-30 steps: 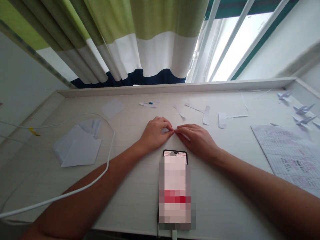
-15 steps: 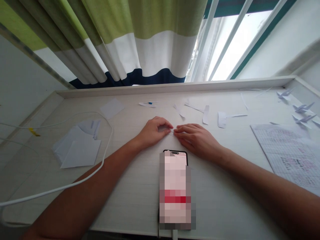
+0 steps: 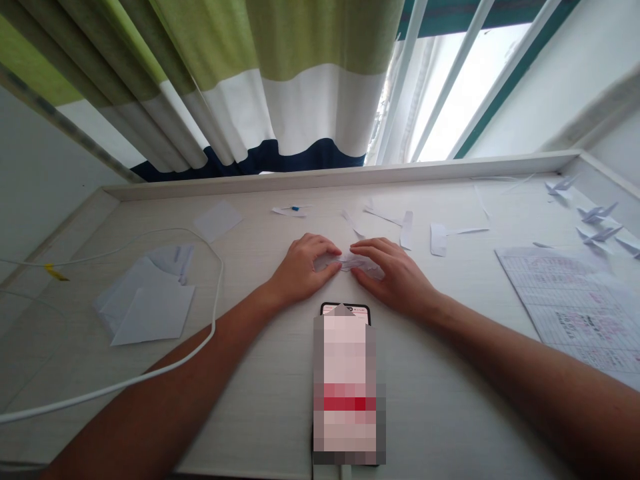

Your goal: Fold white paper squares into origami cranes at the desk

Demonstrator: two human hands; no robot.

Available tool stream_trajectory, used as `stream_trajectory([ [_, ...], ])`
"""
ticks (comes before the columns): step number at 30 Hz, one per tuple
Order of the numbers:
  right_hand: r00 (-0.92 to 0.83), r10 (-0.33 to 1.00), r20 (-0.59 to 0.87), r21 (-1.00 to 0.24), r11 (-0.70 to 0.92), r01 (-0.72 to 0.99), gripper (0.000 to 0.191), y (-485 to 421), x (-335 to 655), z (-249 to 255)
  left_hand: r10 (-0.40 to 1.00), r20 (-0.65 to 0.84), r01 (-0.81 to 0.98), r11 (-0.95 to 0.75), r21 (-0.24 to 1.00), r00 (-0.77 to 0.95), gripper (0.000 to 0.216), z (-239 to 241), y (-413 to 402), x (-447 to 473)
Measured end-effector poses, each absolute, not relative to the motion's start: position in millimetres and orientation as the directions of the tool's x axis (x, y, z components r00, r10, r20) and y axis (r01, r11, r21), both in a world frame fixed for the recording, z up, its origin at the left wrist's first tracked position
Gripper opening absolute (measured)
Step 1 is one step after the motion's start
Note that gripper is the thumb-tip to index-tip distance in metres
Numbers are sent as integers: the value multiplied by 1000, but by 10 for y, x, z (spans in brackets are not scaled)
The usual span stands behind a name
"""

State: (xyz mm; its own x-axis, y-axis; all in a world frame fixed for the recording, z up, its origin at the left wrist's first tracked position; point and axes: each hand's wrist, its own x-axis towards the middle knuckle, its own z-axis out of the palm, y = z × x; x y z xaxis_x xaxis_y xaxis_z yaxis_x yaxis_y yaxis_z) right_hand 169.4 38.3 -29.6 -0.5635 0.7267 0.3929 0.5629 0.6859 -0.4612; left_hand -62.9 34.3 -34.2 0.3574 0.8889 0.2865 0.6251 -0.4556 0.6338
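A small creased piece of white paper [image 3: 347, 261] lies between my two hands, just beyond the phone. My left hand [image 3: 311, 267] curls round its left end, thumb in front and fingertips behind. At the other end my right hand [image 3: 395, 270] holds the paper the same way, with its thumb and forefinger on either side. Part of the paper is hidden behind the thumbs and fingers, so its exact folds cannot be made out. Both forearms rest low over the white table [image 3: 270, 373].
A phone [image 3: 345, 387] with a blurred screen and a cable lies in front. Paper scraps [image 3: 438, 239] are scattered behind my hands. Folded paper cranes [image 3: 600, 233] and a written sheet [image 3: 565, 313] are at right. Left are stacked papers [image 3: 155, 313] and a white cable [image 3: 217, 293].
My fingers and thumbs have spread from a tight pinch, and more of the creased paper shows between them. The whole view has shifted slightly.
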Motion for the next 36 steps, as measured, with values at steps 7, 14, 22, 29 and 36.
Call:
stream_trajectory([
  [7, -574, 763, 298, -469, 641, 608, 21, 453, 1673, -323, 894, 267, 664, -447, 600, 361, 11, -348, 337, -613],
  [14, -564, 780, 271, -531, 610, 589, 12, 465, 1669, -317, 895, 264, 678, -444, 585, 359, 21, -342, 321, -596],
  [22, -511, 807, 298, -565, 580, 586, 16, 444, 1671, -318, 888, 273, 645, -457, 613, 370, 9, -344, 328, -612],
  [29, -488, 827, 279, -596, 548, 587, 15, 443, 1671, -284, 865, 308, 580, -495, 646, 395, 4, -341, 328, -614],
  [36, -535, 740, 408, -541, 668, 511, 15, 416, 1675, -279, 856, 393, 549, -517, 657, 336, 8, -312, 270, -589],
])
